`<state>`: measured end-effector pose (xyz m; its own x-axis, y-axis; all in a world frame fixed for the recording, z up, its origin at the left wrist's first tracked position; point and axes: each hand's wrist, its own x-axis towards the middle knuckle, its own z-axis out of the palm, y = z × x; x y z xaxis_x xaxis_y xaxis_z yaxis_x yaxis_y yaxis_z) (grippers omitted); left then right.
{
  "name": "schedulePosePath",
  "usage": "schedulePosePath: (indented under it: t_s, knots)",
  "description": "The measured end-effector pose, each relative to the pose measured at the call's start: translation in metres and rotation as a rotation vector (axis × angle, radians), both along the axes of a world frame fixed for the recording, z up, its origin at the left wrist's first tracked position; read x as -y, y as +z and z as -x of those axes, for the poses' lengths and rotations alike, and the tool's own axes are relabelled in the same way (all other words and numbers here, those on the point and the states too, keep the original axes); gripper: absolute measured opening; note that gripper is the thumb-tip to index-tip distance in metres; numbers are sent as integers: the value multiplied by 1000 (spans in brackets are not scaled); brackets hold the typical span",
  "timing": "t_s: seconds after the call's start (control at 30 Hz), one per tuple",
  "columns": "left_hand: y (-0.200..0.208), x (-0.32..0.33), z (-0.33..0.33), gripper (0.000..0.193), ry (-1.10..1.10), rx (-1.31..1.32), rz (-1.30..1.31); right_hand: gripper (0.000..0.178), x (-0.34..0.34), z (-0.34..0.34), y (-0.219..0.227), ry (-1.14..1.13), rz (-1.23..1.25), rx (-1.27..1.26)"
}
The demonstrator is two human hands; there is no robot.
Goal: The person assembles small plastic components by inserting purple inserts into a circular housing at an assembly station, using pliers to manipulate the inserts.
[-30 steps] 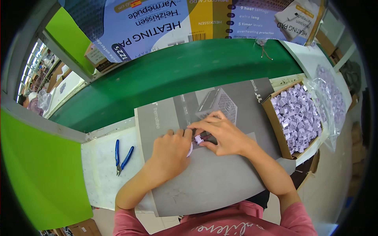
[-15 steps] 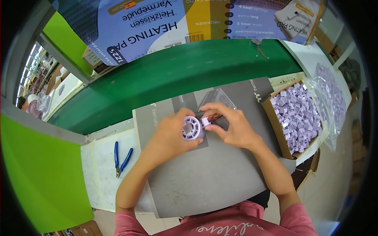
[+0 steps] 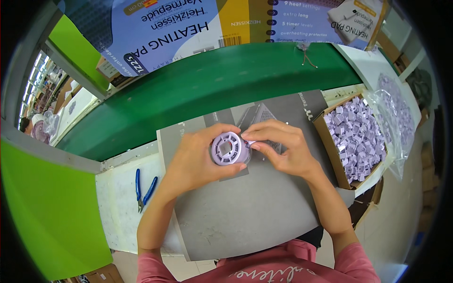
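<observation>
Wrapped round the left side of a round lilac plastic housing (image 3: 230,159), my left hand (image 3: 191,158) holds it above the grey board. The housing's spoked, ring-shaped end faces up toward me, with a squarish centre. At its right side my right hand (image 3: 289,148) pinches a small lilac plastic piece (image 3: 250,142) between thumb and index finger, against or very near the housing wall. Fingertips cover most of that piece, so I cannot tell whether it sits in the housing.
A cardboard box (image 3: 334,153) full of small lilac pieces stands to the right, beside a clear plastic bag (image 3: 398,141). Blue-handled cutters (image 3: 144,191) lie at left. Beneath my hands is a grey printed board (image 3: 245,212); beyond it runs a green belt (image 3: 188,78) with a large printed carton (image 3: 174,35) behind.
The housing has shifted slightly left and turned its spoked end more toward me. The small piece has moved up against its side, and the red wires seen earlier are now mostly hidden.
</observation>
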<state>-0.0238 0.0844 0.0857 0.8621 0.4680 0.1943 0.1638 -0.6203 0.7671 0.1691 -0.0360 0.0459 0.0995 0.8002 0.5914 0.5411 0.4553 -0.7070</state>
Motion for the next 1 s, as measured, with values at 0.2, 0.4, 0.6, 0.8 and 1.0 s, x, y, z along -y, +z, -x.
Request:
schedulePosePath:
  t_s: [0.2,0.4,0.6,0.8,1.0]
  knots:
    - [-10,-1,-5,57,12,-26,51,24,-2,1,-4,-34,-32,104]
    - [-22,-7,-10,59,-25,9,186,23,-4,-4,-11,-94,-12,26]
    - [-29,-9,-13,62,-26,-57,333,21,-6,-5,-15,-113,-76,187]
    - [-38,-10,-13,62,-31,-52,421,18,-8,-4,-21,-124,34,-2]
    - [-39,-10,-14,59,-10,11,344,16,-8,2,-24,-166,110,-200]
